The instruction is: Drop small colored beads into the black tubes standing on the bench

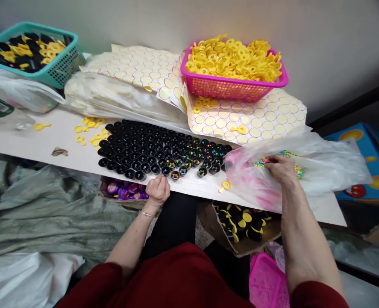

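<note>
The left hand is at the near edge of the table, its fingers curled narrow into a loose fist just beside the near row of black cups. Nothing shows in it, and I cannot tell whether it touches a cup; its place there would suit steadying or tending that row. The right hand reaches over the clear plastic bag, fingertips down among the small coloured beads. Its fingers point away and are partly hidden, so I cannot tell how wide they are or whether they grip any beads.

The cups are packed side by side in the middle of the table, mouths up, probably so that they prop one another and keep their contents in. Beads show in many cups toward the right and near side; those on the left look dark inside. The bag lies flat just right of the cups, which seems to keep the beads within a short reach.

At the far side, the pink basket, heaped with yellow rings, rests on sheets of round stickers, likely to leave the near strip free for the hands. Below the near edge, a cardboard box of black and yellow pieces sits by the person's legs, perhaps for easy dropping in.
</note>
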Motion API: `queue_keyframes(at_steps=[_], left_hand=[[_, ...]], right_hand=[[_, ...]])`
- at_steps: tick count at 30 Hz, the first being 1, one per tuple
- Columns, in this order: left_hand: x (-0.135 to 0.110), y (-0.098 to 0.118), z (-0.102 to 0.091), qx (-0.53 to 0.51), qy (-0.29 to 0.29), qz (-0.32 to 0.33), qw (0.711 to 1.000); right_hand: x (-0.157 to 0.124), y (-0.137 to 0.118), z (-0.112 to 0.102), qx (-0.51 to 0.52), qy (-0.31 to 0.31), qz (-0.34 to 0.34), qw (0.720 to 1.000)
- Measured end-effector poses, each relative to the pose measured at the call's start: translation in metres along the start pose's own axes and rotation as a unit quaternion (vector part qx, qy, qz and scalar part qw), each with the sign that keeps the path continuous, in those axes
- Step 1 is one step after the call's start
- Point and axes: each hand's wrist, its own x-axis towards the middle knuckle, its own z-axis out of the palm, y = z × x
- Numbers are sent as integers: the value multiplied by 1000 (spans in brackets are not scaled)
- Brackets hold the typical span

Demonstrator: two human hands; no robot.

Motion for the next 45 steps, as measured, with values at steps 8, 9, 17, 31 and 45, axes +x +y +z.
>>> queue_keyframes(at_steps=[8,9,17,31,45], left_hand=[[3,3,-1,-5,2,-3,1000],[4,5,-2,-3,2,-3,1000],[7,11,-7,8,-2,3,1000],[12,12,-9,4,45,32,998],[13,11,-9,3,46,33,998]], right_hand=[[-22,-8,-15,250,124,105,955],[-25,-17,-17,285,138,99,943],[-79,-137,21,396,-1,-23,918],[-56,-211,126,-269,-174,-400,859],[-70,-200,64,-215,-29,-417,882]])
